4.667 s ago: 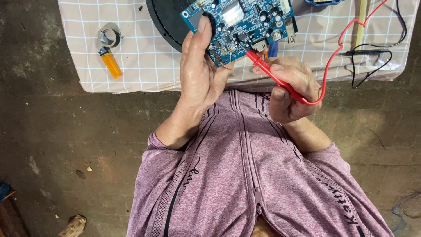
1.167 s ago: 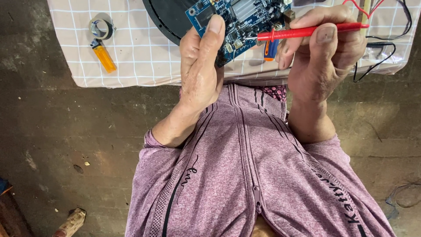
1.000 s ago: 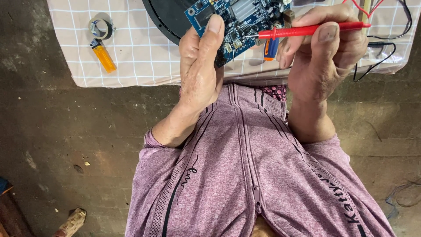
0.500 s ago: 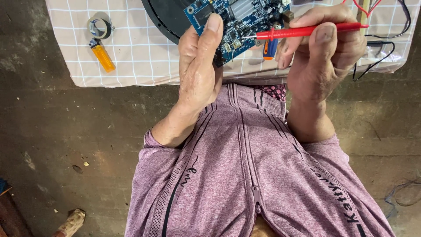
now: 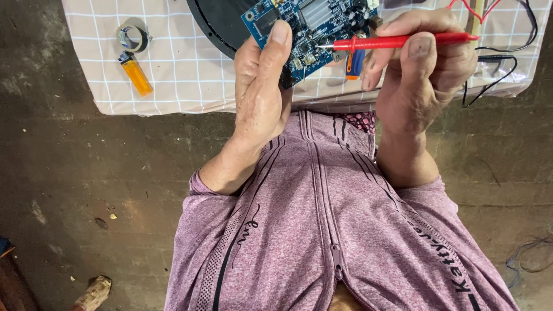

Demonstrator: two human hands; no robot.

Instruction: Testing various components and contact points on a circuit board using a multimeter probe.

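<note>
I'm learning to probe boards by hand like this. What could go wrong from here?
1. The left hand holds the blue circuit board in the air, with only the thumb on top; it may wobble and the red probe tip could slip across neighbouring parts.
2. The right hand grips the probe far back from its tip, so aim may be loose.
3. The red lead and black lead trail over the cloth and could snag.

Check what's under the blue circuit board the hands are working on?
Under the blue circuit board shows part of a black round disc, lying on the checked cloth. The left hand and the board itself cover the rest, so what else lies beneath is hidden.
</note>
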